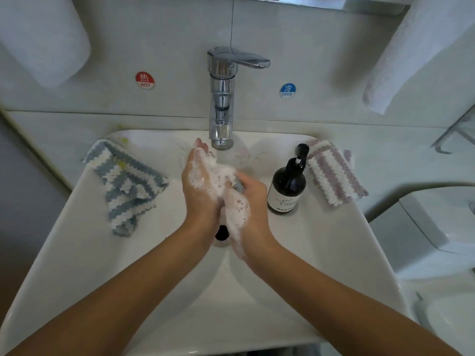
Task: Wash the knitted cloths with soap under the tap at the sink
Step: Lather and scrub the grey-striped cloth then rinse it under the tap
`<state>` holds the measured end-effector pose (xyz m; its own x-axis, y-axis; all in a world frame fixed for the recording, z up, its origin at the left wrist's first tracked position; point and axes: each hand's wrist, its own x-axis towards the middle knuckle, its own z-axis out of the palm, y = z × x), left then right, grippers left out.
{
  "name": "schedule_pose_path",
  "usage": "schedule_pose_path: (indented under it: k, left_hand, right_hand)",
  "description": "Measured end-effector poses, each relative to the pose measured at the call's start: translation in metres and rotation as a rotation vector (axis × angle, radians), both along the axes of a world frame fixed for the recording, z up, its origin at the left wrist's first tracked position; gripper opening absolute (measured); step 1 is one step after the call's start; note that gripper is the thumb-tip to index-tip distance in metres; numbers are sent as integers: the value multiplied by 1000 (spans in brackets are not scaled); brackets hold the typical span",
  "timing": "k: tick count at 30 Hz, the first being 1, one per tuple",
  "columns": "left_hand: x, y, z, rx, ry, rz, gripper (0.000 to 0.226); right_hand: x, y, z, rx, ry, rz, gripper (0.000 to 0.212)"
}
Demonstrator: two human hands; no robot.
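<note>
Item: lathered cloth (237,185), centre frame, over the sink (77,253). Left hand (199,191) is lying flat against it; right hand (253,201) is gripping it. Step: soaping. Next, likely: rinsing under the tap (222,98); blue-striped cloth (123,181) and purple-striped cloth (331,173) waiting at the sides.

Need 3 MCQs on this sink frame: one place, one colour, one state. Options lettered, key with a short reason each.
1. Where does the soap bottle stand?
A. on the sink rim, right of the hands
B. in the basin
C. on the floor

2. What colours is the cloth on the left rim?
A. red and black
B. blue-grey and white
C. plain green

3. What is the state of the hands?
A. dry and apart
B. lathered, together over the basin
C. turning the tap lever

Key: 1 A, it sits beside the purple striped cloth. 2 B, stripes show it. 3 B, foam covers the left hand and right hand.
</note>
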<state>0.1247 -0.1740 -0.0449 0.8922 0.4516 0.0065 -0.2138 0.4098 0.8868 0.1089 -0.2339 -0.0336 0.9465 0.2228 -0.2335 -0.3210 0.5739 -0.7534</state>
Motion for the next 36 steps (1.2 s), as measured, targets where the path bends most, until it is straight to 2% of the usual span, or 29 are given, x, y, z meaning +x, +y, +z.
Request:
schedule_pose_path:
  k: [4, 6, 10, 11, 13, 15, 18, 20, 22, 23, 24, 27, 30, 33, 36]
  left_hand:
    - [-5, -3, -2, 206, -20, 107, 15]
    - [-11, -8, -7, 333, -15, 141, 17]
    - [-19, -11, -18, 486, 33, 131, 9]
    - [-20, -13, -21, 512, 43, 121, 13]
    - [-25, -19, -20, 430, 34, 78, 17]
    - [-33, -26, -16, 440, 54, 60, 30]
    - [-38, -34, -13, 510, 69, 98, 20]
    - [-34, -35, -7, 361, 105, 140, 11]
    - [-25, -32, 0, 88, 163, 145, 21]
    - [-21, -28, 2, 10, 196, 113, 27]
    - [-18, -23, 1, 21, 189, 101, 30]
    - [-8, -10, -5, 244, 158, 169, 21]
    - [2, 2, -7, 414, 142, 209, 27]
    - [6, 6, -1, 479, 173, 198, 40]
    - [12, 15, -3, 508, 251, 181, 42]
  right_hand:
    - [5, 1, 2, -98, 2, -82, 18]
    - [7, 0, 4, -273, -27, -132, 23]
    - [12, -6, 2, -555, -434, -330, 21]
    - [14, -8, 2, -594, -476, -344, 21]
    - [16, -10, 4, -573, -471, -352, 28]
    - [21, -9, 8, -482, -336, -375, 32]
    - [30, -11, 7, -270, -154, -377, 34]
    - [31, -11, 2, -347, -204, -358, 32]
    - [29, -7, -4, -451, -262, -322, 28]
    - [27, -5, -5, -495, -271, -304, 28]
    - [26, -4, -6, -539, -280, -283, 26]
    - [21, -9, -7, -534, -295, -191, 25]
    - [15, -8, -7, -668, -425, -110, 21]
    - [14, -6, -5, -638, -385, -139, 27]
    - [16, -6, -1, -555, -308, -157, 20]
